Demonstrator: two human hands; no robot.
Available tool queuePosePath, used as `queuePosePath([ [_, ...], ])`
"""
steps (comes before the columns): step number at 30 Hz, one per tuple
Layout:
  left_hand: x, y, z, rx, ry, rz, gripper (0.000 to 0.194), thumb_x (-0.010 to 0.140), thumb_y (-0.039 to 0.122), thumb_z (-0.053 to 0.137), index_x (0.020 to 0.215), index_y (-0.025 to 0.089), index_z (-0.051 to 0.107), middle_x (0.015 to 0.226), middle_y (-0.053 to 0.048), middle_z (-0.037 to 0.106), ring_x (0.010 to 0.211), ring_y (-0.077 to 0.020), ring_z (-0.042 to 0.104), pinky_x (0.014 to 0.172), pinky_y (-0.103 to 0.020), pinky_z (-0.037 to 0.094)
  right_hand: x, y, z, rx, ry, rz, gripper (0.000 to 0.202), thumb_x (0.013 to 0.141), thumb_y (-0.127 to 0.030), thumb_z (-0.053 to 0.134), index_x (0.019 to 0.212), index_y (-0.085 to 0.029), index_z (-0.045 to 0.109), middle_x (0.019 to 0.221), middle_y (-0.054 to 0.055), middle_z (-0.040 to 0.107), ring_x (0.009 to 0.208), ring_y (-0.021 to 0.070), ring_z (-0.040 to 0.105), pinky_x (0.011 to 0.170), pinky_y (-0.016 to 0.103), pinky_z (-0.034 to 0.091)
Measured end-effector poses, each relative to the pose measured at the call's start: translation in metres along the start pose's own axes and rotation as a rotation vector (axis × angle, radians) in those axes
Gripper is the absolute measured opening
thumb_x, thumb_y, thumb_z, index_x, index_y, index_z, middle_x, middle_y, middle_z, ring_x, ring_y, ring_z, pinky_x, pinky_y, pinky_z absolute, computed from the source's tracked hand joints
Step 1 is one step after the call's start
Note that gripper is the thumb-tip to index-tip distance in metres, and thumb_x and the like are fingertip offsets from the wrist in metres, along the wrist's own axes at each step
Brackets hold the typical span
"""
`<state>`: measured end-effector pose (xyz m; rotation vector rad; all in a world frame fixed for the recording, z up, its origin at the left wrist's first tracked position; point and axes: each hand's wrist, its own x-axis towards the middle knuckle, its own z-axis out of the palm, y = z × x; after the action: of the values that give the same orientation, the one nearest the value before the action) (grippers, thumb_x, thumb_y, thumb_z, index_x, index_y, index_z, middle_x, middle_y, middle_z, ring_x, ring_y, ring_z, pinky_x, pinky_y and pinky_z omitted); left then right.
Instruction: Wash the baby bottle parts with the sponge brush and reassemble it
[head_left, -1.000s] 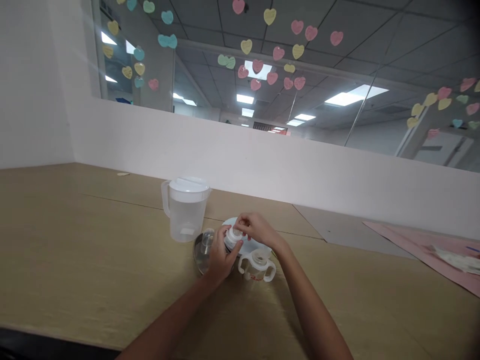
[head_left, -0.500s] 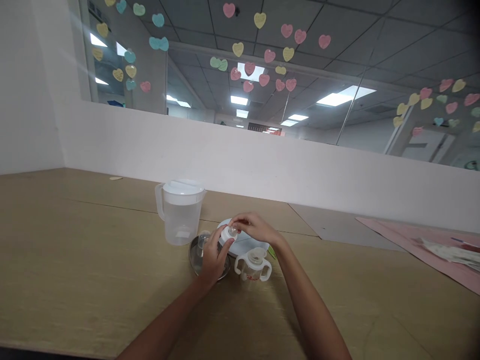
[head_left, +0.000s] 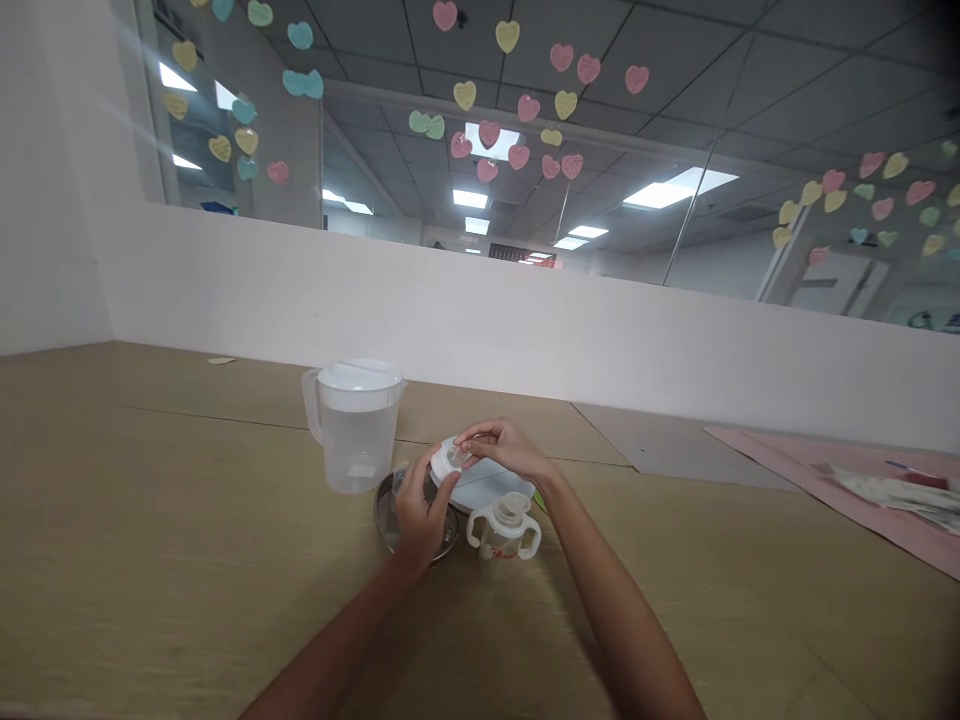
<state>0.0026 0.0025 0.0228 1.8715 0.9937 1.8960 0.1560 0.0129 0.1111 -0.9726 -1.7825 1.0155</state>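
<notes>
My left hand point(head_left: 418, 512) is wrapped round the white collar point(head_left: 442, 464) of a baby bottle, tilted up. A clear nipple point(head_left: 457, 456) stands out of the collar, and the fingertips of my right hand point(head_left: 511, 450) close on it. Just below them a clear baby bottle point(head_left: 501, 542) with two white handles stands upright, its top uncovered. Under my left hand lies a round metal tray point(head_left: 387, 528), partly hidden. A small clear object point(head_left: 399, 482) on it is mostly covered by that hand. Behind both hands is a pale plate-like item point(head_left: 491, 486).
A lidded clear pitcher point(head_left: 360, 440) stands at the left behind the tray. Something bright green point(head_left: 539, 502) peeks out beside the bottle. To the far right, a pink sheet point(head_left: 795, 455) carries white packets point(head_left: 896, 492). A white wall point(head_left: 480, 330) with windows above borders the table.
The view has shifted slightly. My hands have moved a little left with the collar, which is now tilted more toward my right hand; the small clear object is more covered.
</notes>
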Motion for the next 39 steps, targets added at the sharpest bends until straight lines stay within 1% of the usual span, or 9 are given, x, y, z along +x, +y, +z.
queuePosePath([
  [3,0.002,-0.006,0.004,-0.018,0.039,0.006,0.038,0.079,0.039,0.059,0.111,0.019,0.053,0.109,-0.008,0.061,0.1,-0.02,0.058,0.088,-0.033,0.046,-0.002,-0.009,0.006,-0.287,0.054,-0.101,0.014,0.075,-0.024,0.061,0.083,-0.015,0.068,0.083,0.006,0.067,0.075,0.0144,0.062,0.074,0.029,0.049],
  [6,0.001,-0.01,0.006,0.026,0.011,-0.002,0.044,0.079,0.039,0.059,0.117,0.019,0.05,0.111,-0.009,0.059,0.103,-0.0204,0.057,0.088,-0.034,0.046,-0.006,-0.021,0.015,-0.552,0.048,-0.249,0.017,0.077,-0.011,0.054,0.083,-0.016,0.069,0.089,0.006,0.067,0.081,0.0137,0.06,0.079,0.028,0.047],
  [10,-0.001,-0.008,0.006,0.079,-0.068,-0.005,0.038,0.083,0.038,0.052,0.117,0.021,0.052,0.113,-0.007,0.061,0.104,-0.0212,0.057,0.091,-0.035,0.044,-0.007,-0.023,0.022,-0.635,0.009,-0.301,0.027,0.075,-0.006,0.053,0.095,-0.017,0.067,0.096,0.006,0.066,0.085,0.0139,0.06,0.08,0.027,0.046],
  [21,-0.004,-0.005,0.005,0.057,-0.142,-0.003,0.042,0.084,0.039,0.051,0.122,0.022,0.051,0.117,-0.008,0.061,0.107,-0.0214,0.057,0.092,-0.034,0.043,-0.006,-0.015,0.003,-0.462,-0.032,-0.206,0.017,0.08,-0.028,0.059,0.085,-0.015,0.069,0.086,0.004,0.07,0.078,0.0148,0.063,0.072,0.024,0.045],
  [26,-0.006,-0.007,0.005,0.013,-0.249,-0.008,0.053,0.086,0.039,0.047,0.135,0.022,0.036,0.124,-0.01,0.057,0.112,-0.0215,0.055,0.094,-0.035,0.043,-0.014,-0.03,-0.005,-0.65,0.012,-0.144,0.017,0.078,-0.029,0.06,0.078,-0.014,0.068,0.073,0.003,0.067,0.069,0.0139,0.059,0.064,0.023,0.042],
  [29,-0.009,-0.006,0.004,0.043,-0.342,0.069,0.068,0.084,0.042,0.051,0.141,0.019,0.021,0.13,-0.012,0.053,0.118,-0.0232,0.05,0.097,-0.037,0.041,-0.029,-0.046,-0.018,-0.714,0.11,-0.088,0.017,0.076,-0.029,0.06,0.08,-0.014,0.067,0.074,0.004,0.066,0.068,0.0143,0.058,0.062,0.024,0.041],
  [31,-0.013,-0.003,0.004,0.095,-0.431,0.163,0.073,0.081,0.045,0.055,0.141,0.018,0.022,0.128,-0.013,0.054,0.121,-0.0255,0.048,0.1,-0.041,0.039,-0.04,-0.055,-0.028,-0.721,0.128,-0.036,0.016,0.074,-0.028,0.061,0.083,-0.015,0.066,0.076,0.003,0.066,0.069,0.0144,0.058,0.061,0.024,0.041],
  [35,-0.021,0.008,0.006,0.151,-0.537,0.348,0.073,0.077,0.052,0.057,0.137,0.019,0.032,0.12,-0.012,0.06,0.121,-0.0274,0.047,0.105,-0.046,0.032,-0.054,-0.058,-0.036,-0.807,-0.03,0.142,0.011,0.067,-0.025,0.065,0.068,-0.015,0.061,0.065,0.001,0.062,0.06,0.0129,0.054,0.054,0.022,0.037],
  [39,-0.025,0.013,0.009,0.164,-0.511,0.374,0.072,0.076,0.053,0.058,0.135,0.02,0.035,0.118,-0.01,0.061,0.115,-0.0265,0.052,0.104,-0.045,0.035,-0.048,-0.05,-0.026,-0.882,-0.077,0.228,0.01,0.062,-0.018,0.065,0.061,-0.016,0.055,0.062,-0.001,0.058,0.057,0.0108,0.05,0.05,0.021,0.034],
])
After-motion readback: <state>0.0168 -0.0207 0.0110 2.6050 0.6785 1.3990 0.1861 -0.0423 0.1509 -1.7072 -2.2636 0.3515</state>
